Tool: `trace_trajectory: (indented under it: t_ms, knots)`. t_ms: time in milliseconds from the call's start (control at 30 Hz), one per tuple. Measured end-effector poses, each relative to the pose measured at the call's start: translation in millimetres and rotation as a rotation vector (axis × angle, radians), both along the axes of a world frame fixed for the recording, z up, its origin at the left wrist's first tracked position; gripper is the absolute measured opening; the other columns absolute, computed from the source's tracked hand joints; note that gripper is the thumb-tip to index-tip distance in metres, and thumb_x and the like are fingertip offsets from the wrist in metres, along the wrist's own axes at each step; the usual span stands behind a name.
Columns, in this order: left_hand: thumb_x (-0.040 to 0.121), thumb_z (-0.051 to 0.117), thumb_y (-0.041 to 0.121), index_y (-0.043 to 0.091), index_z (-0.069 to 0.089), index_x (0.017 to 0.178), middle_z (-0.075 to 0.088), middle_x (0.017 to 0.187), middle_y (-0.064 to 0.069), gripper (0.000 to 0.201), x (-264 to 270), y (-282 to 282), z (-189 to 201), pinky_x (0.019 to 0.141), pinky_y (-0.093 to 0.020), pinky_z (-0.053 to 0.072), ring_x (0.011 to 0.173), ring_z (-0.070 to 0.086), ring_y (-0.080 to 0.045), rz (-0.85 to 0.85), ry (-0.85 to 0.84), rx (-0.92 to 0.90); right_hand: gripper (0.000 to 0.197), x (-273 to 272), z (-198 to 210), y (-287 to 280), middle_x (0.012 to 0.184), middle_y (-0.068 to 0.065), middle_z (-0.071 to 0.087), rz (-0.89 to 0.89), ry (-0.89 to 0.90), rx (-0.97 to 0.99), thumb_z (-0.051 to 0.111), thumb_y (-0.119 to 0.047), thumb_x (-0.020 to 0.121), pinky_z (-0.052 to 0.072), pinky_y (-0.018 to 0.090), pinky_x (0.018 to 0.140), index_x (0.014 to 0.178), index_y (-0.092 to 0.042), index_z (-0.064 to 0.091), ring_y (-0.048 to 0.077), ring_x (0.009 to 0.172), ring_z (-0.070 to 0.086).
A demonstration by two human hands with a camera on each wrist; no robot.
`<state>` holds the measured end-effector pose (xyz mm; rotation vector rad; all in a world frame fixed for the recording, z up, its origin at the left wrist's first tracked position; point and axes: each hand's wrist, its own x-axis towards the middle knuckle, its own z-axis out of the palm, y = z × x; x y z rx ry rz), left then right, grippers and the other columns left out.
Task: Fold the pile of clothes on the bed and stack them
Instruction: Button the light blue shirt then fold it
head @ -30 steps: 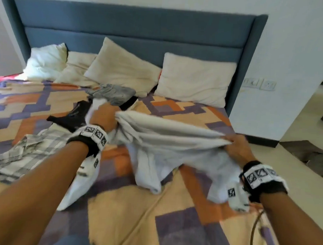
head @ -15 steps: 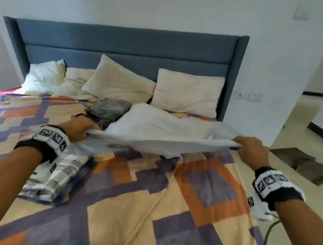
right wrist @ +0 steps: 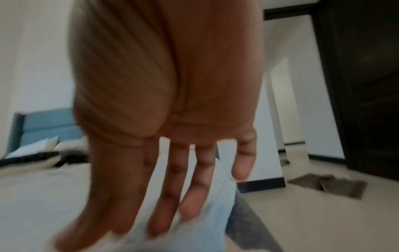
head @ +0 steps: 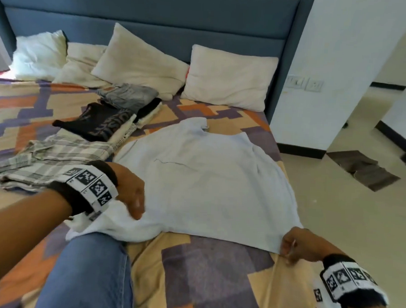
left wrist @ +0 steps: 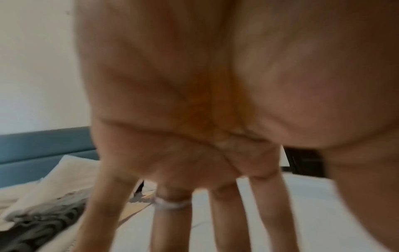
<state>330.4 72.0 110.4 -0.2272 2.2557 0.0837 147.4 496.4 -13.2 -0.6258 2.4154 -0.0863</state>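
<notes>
On the near right part of the patterned orange, purple and cream bedspread (head: 210,272), the pale white cotton T-shirt (head: 203,177) is lying spread almost flat, its collar end pointing toward the pillows and its hem edge facing the person. The left near corner is bunching in soft folds beside the person's blue-jeaned knee (head: 90,272). The left hand (head: 130,192) is hovering at that bunched corner with fingers straight and spread, as the left wrist view shows, holding nothing. The right hand (head: 296,246) is lying at the right hem corner; in the right wrist view its fingers are extended over the cloth, and whether any fold is being pinched I cannot tell through the blur.

The step in hand looks like flattening the shirt before the first fold. To do it well, both palms should be sweeping outward from the middle, and the crumpled left corner needs pulling square so the hem runs straight. The right side is draping close to the mattress edge, so tugging it inward would be guarding against a slide to the floor.

Just left of the shirt, a grey-and-white plaid shirt (head: 56,160), a black printed garment (head: 97,122) and a grey folded piece (head: 127,95) are waiting, with cream pillows (head: 227,77) against the blue upholstered headboard (head: 157,15) beyond.
</notes>
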Motion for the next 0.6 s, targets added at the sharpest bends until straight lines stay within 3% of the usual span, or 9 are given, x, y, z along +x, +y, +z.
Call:
trace_trajectory:
  t_ms: [67,133,200,267,300,400,467,600]
  knots:
    - [0.088,0.065,0.045,0.032,0.052,0.137,0.057,0.128,0.009,0.052,-19.0,23.1,-6.4,0.108,-0.03,0.036,0.123,0.051,-0.017,-0.024,0.182,0.048,0.017,-7.7,-6.4,5.1,0.084,-0.011,0.068,-0.182,0.116,-0.286,0.085,-0.031,0.069,0.051,0.033,0.081,0.063,-0.035,0.07,0.014,0.085,0.064]
    - [0.092,0.061,0.043,0.032,0.044,0.142,0.047,0.144,0.001,0.054,-39.6,48.6,-22.0,0.11,-0.031,0.031,0.132,0.045,-0.019,0.009,0.319,0.177,0.013,-20.5,-14.3,3.4,0.096,0.002,0.07,-0.46,0.359,-0.547,0.081,-0.032,0.077,0.05,0.037,0.083,0.076,-0.025,0.07,0.025,0.093,0.065]
    - [0.093,0.058,0.045,0.033,0.038,0.147,0.03,0.156,-0.002,0.059,-56.5,71.8,-52.9,0.115,-0.036,0.022,0.142,0.03,-0.024,0.11,0.4,0.282,0.035,-25.6,-21.2,-5.6,0.116,0.017,0.065,-0.684,0.428,-0.511,0.075,-0.034,0.084,0.047,0.041,0.092,0.106,-0.01,0.065,0.036,0.109,0.059]
    - [0.094,0.055,0.048,0.033,0.023,0.153,0.007,0.163,-0.006,0.068,-67.8,98.4,-97.0,0.119,-0.042,0.014,0.148,0.012,-0.029,0.217,0.419,0.297,0.071,-24.1,-32.3,-13.7,0.136,0.023,0.052,-0.842,0.262,-0.377,0.071,-0.046,0.085,0.04,0.048,0.104,0.134,-0.001,0.047,0.041,0.125,0.049]
    - [0.094,0.051,0.052,0.036,0.014,0.154,-0.004,0.163,-0.005,0.072,-68.7,112.5,-121.3,0.119,-0.048,0.01,0.149,0.003,-0.032,0.252,0.409,0.258,0.08,-22.7,-37.9,-16.0,0.139,0.024,0.048,-0.88,0.2,-0.331,0.07,-0.05,0.084,0.037,0.05,0.107,0.139,0.001,0.04,0.041,0.128,0.046]
    - [0.094,0.038,0.063,0.05,-0.009,0.149,-0.027,0.158,0.008,0.074,-54.0,146.2,-175.0,0.111,-0.068,-0.002,0.146,-0.02,-0.032,0.335,0.435,0.11,0.074,-17.1,-56.5,-8.8,0.129,0.024,0.058,-0.884,0.216,-0.311,0.072,-0.05,0.082,0.041,0.048,0.103,0.128,0.003,0.05,0.04,0.119,0.054]
    - [0.096,0.031,0.063,0.052,-0.015,0.147,-0.032,0.156,0.011,0.069,-46.4,153.0,-188.5,0.107,-0.071,-0.009,0.145,-0.026,-0.028,0.361,0.486,0.098,0.057,-11.8,-61.6,-4.0,0.118,0.024,0.064,-0.88,0.282,-0.435,0.075,-0.038,0.083,0.047,0.044,0.095,0.117,0.005,0.059,0.04,0.11,0.059]
    - [0.096,0.026,0.065,0.053,-0.016,0.146,-0.032,0.155,0.013,0.066,-43.8,152.8,-188.8,0.106,-0.072,-0.011,0.145,-0.027,-0.026,0.357,0.499,0.095,0.047,0.4,-69.4,-3.0,0.116,0.019,0.064,-0.957,0.22,-0.668,0.076,-0.019,0.083,0.05,0.039,0.084,0.121,0.004,0.059,0.038,0.104,0.061]
